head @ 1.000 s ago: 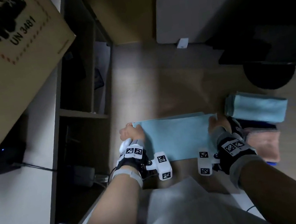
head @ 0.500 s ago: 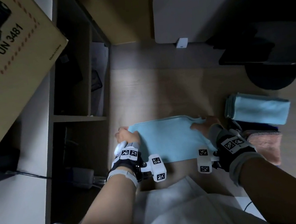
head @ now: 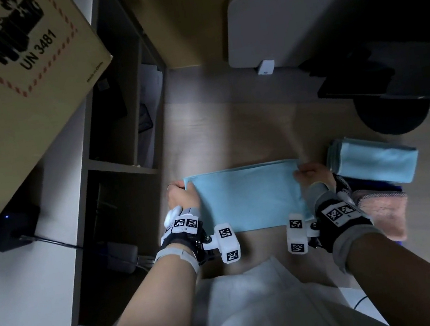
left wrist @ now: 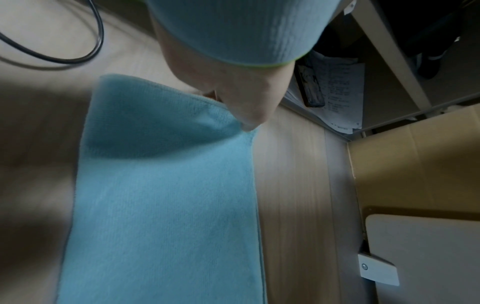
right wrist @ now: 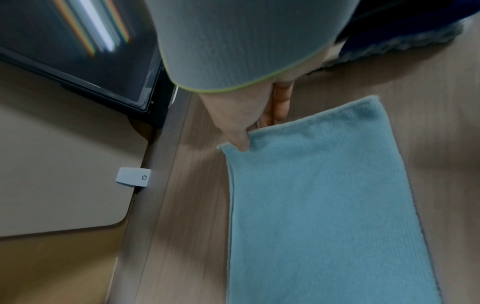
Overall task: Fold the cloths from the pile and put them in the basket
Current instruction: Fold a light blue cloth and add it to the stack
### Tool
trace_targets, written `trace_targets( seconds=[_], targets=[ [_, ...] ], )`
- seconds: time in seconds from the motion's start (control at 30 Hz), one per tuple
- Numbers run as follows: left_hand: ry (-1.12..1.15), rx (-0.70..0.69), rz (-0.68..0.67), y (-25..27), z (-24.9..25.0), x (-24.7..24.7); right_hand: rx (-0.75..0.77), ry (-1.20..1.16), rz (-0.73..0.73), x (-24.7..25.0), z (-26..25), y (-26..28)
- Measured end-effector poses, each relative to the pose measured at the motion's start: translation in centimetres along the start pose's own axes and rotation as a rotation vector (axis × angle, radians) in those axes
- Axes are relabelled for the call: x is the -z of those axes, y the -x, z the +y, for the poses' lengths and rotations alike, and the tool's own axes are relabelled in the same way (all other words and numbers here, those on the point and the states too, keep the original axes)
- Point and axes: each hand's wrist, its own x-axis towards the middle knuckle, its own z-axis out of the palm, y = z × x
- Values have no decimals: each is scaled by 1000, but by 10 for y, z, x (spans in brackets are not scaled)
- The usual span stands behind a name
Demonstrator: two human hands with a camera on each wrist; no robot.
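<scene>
A light blue cloth [head: 247, 197] lies flat on the wooden floor as a wide rectangle, folded in half. My left hand [head: 181, 197] pinches its far left corner; the left wrist view shows the thumb on the blue cloth [left wrist: 166, 185]. My right hand [head: 312, 177] pinches the far right corner, and the right wrist view shows the thumb on top of the cloth [right wrist: 324, 205] with fingers under it. To the right lies a folded blue cloth [head: 373, 158] on top of a pile with a pink cloth [head: 381, 209]. No basket is recognisable.
A dark shelf unit [head: 120, 138] stands close on the left, with a cardboard box [head: 10, 68] above it. A pale board [head: 293, 26] leans at the back. A dark round base [head: 392, 117] sits at the back right. A black cable [left wrist: 64, 51] lies near my left wrist.
Both hands have shifted to the far corners of the blue cloth and drawn it out wider; its far edge now lies straight between them.
</scene>
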Motion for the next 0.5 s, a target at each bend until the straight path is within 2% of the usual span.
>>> trace_targets(
  seconds=[0.1,0.37,0.5],
  targets=[
    [1,-33,17,1,-4,1,-13,7,-1,-4,4,0],
    [-3,-5,-18,-1,-6,7,24,3,100,-13,-2,-1],
    [-7,15,-8,-3,-5,10,40,65,2,-19,0,-9]
  ],
)
